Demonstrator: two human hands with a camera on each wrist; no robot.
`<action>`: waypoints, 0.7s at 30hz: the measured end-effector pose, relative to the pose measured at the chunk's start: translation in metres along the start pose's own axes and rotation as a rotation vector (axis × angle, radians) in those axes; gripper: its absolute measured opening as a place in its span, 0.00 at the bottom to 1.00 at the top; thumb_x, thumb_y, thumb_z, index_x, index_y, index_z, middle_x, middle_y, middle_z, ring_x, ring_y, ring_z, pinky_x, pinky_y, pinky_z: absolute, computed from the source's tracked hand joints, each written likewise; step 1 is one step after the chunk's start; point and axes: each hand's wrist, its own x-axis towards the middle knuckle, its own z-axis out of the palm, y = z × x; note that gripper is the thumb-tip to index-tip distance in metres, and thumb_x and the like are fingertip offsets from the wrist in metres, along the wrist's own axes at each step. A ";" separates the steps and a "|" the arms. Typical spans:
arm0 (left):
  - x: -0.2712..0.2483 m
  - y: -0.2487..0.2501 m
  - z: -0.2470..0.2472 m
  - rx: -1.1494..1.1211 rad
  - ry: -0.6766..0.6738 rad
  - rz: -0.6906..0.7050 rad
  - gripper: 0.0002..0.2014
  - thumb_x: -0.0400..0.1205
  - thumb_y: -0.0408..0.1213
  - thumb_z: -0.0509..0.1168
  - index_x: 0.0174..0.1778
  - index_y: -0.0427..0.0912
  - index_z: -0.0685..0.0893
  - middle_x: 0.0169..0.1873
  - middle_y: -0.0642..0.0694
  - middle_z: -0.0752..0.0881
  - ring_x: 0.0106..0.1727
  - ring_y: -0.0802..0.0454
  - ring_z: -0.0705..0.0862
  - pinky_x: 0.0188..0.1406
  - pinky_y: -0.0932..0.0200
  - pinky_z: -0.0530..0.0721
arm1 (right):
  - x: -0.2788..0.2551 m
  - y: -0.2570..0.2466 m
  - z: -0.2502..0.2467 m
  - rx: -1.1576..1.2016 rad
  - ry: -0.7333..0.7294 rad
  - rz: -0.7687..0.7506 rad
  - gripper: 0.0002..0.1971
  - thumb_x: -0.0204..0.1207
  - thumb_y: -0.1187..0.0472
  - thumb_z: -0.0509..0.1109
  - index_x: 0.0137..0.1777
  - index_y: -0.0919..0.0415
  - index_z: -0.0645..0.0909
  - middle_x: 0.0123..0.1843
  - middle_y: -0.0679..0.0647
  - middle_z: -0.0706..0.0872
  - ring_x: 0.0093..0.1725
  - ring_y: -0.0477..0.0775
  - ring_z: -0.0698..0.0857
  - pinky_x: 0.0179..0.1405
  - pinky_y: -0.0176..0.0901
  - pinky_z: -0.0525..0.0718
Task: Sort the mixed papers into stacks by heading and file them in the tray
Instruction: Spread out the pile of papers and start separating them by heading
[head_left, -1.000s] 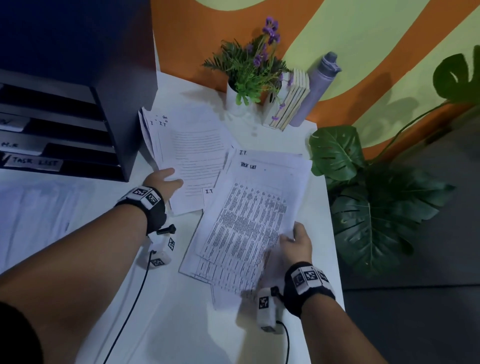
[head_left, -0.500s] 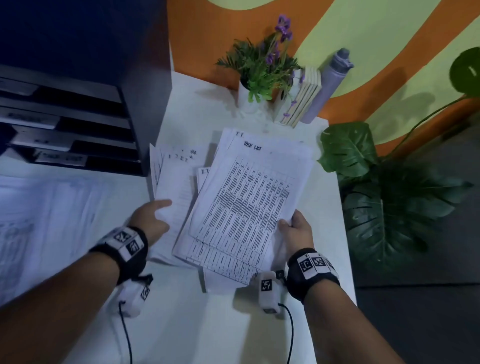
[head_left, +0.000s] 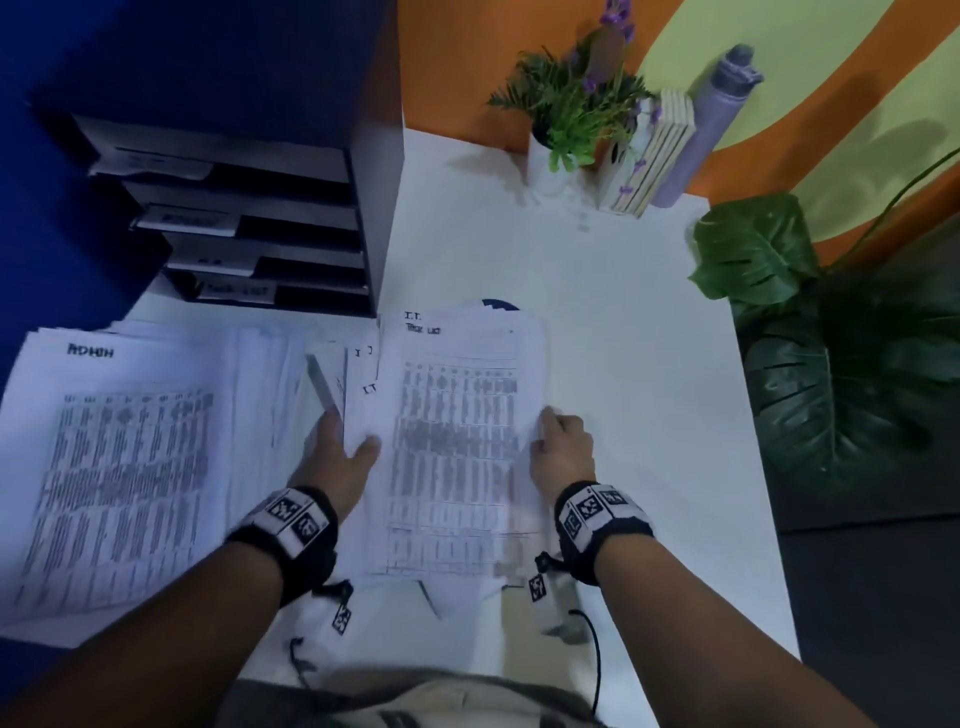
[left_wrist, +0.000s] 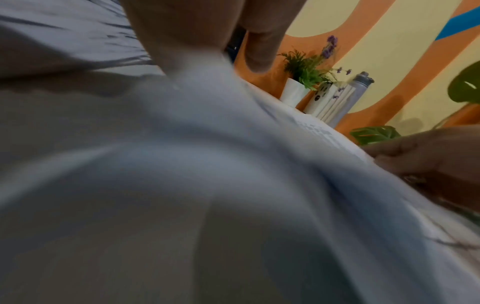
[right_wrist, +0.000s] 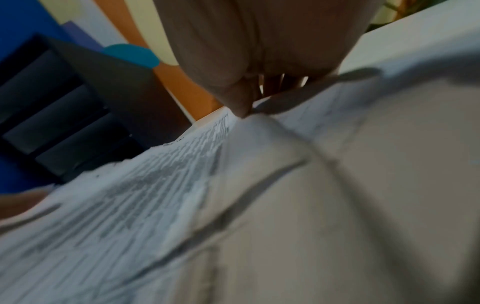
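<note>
White printed paper stack headed ADMIN (head_left: 119, 467) lies far left; one dark four-slot file tray (head_left: 270, 218) behind it. Left hand (head_left: 340, 457) pinches middle stack of white printed sheets (head_left: 457, 447) at its left edge, right hand (head_left: 563, 452) pinches its right edge.

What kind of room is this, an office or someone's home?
Probably an office desk or a mock-up of one: a black filing tray with labelled slots, printed papers across a white table, and a potted plant against a painted wall.
</note>
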 end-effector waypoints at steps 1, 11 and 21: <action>-0.001 0.005 0.002 0.014 0.002 0.029 0.35 0.80 0.52 0.65 0.81 0.57 0.58 0.75 0.49 0.73 0.69 0.43 0.77 0.71 0.44 0.75 | -0.004 -0.003 0.003 -0.020 -0.043 -0.041 0.27 0.80 0.67 0.58 0.81 0.61 0.62 0.75 0.63 0.65 0.70 0.65 0.68 0.69 0.48 0.70; -0.049 0.037 -0.027 -0.171 0.015 0.313 0.23 0.83 0.36 0.65 0.66 0.68 0.71 0.54 0.70 0.81 0.57 0.64 0.81 0.61 0.57 0.77 | -0.018 -0.006 -0.042 0.961 -0.127 0.132 0.37 0.78 0.63 0.72 0.82 0.51 0.56 0.75 0.52 0.74 0.72 0.55 0.76 0.69 0.54 0.77; -0.062 0.091 -0.054 -0.472 0.074 0.495 0.19 0.79 0.30 0.72 0.53 0.62 0.77 0.49 0.63 0.87 0.50 0.67 0.86 0.50 0.71 0.79 | -0.058 -0.073 -0.103 1.258 0.284 -0.353 0.29 0.74 0.80 0.68 0.66 0.48 0.73 0.62 0.55 0.85 0.63 0.54 0.84 0.66 0.56 0.81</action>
